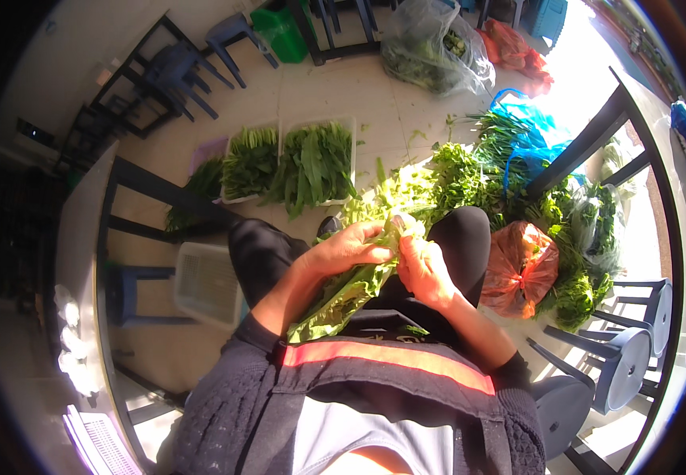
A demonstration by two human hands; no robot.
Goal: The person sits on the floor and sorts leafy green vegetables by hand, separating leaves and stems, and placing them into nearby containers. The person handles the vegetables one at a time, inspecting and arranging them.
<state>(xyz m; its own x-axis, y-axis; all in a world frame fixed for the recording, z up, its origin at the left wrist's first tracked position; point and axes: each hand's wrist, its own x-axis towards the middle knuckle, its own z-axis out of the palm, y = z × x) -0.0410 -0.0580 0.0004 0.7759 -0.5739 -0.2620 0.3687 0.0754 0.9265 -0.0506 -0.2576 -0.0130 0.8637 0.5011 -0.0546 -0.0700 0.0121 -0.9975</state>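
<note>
A leafy green vegetable (349, 297), probably a long-leaved lettuce, lies over my lap with its pale stem end raised between my knees. My left hand (349, 246) is closed around the stalks near that end. The fingers of my right hand (423, 267) pinch the pale base from the other side. Just beyond both hands, a heap of light green leaves (408, 187) lies on the floor in sunlight. Parts of the stem are hidden under my fingers and washed out by glare.
Two trays of leafy greens (251, 163) (316, 157) stand ahead to the left. A white plastic basket (206, 282) is beside my left knee. Tied red bag (521, 270), bunched herbs (456, 172) and blue bag (539, 136) lie to the right. Stools (622, 362) and table frames flank me.
</note>
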